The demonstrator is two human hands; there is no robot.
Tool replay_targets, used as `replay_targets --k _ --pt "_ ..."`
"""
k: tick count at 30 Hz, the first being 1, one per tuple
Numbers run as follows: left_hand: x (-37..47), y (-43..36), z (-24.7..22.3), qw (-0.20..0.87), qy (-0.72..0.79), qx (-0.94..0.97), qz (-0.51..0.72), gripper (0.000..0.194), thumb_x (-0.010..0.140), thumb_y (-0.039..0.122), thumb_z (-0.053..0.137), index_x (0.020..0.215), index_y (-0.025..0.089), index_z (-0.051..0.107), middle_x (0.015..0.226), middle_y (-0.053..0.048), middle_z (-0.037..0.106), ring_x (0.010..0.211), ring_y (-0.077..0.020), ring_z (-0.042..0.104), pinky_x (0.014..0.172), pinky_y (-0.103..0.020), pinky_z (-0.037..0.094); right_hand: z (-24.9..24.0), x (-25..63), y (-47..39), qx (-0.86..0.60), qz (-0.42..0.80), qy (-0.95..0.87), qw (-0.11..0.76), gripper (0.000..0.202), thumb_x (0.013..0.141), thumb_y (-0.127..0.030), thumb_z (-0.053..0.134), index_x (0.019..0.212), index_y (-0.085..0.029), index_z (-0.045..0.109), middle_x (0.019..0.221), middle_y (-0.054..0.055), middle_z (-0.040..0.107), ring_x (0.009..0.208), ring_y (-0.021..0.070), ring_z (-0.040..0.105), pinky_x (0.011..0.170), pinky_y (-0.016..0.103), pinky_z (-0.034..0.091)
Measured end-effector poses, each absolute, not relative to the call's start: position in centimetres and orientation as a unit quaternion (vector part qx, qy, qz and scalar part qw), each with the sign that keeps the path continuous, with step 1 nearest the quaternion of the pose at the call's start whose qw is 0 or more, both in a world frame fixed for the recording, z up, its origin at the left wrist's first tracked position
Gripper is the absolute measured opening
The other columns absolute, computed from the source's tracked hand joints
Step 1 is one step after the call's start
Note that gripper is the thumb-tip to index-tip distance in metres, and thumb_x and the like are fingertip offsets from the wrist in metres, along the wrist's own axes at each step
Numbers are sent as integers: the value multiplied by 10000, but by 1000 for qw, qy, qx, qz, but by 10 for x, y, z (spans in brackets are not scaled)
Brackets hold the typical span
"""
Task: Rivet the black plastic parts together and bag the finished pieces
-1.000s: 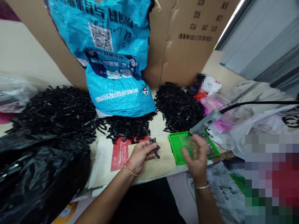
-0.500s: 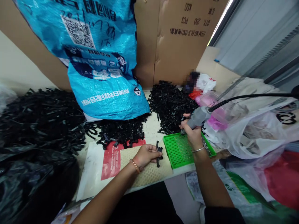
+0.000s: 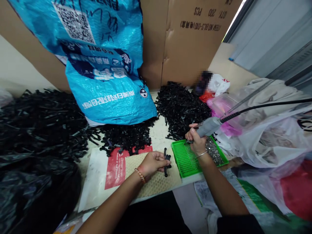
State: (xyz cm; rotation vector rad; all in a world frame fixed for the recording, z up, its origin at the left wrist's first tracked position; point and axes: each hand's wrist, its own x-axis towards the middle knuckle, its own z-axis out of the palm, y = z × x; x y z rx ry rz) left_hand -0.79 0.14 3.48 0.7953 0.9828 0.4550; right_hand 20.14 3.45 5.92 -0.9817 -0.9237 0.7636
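A small black plastic part with a long bar and short knobs [image 3: 166,172] is pinched in my left hand [image 3: 154,164], over a beige textured mat [image 3: 146,188]. My right hand [image 3: 197,142] is wrapped round a grey electric screwdriver [image 3: 209,126], with a black cable running from its rear end. The screwdriver's tip is hidden by the hand. Below it lies a green perforated tray [image 3: 181,161], with many small metal screws [image 3: 214,151] heaped on its right side.
Heaps of black plastic parts [image 3: 44,120] lie left, middle and back right [image 3: 180,107]. A blue woven sack [image 3: 109,94] leans over the middle heap, before a cardboard box [image 3: 190,48]. Plastic bags [image 3: 273,133] crowd the right; a black bag [image 3: 36,191] sits at left.
My right hand and the screwdriver have moved slightly down and left over the tray, showing more of the screws. My left hand still holds the black part in nearly the same place.
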Motion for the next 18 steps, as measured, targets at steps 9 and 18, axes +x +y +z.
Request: replay_targets --k 9,18 --pt "-8 1 34 790 449 362 208 435 479 339 911 739 119 640 674 -43 689 569 -115 614 513 -221 484 48 209 40 -473 319 -419 706 255 782 -393 672 939 -231 553 465 -121 357 391 88 344 451 254 347" --pt "-7 2 34 790 444 369 205 442 470 372 908 703 121 629 634 -23 661 531 -98 579 501 -215 465 39 213 42 -469 319 -433 701 222 805 -375 667 948 -231 577 480 -114 389 409 93 372 466 256 370"
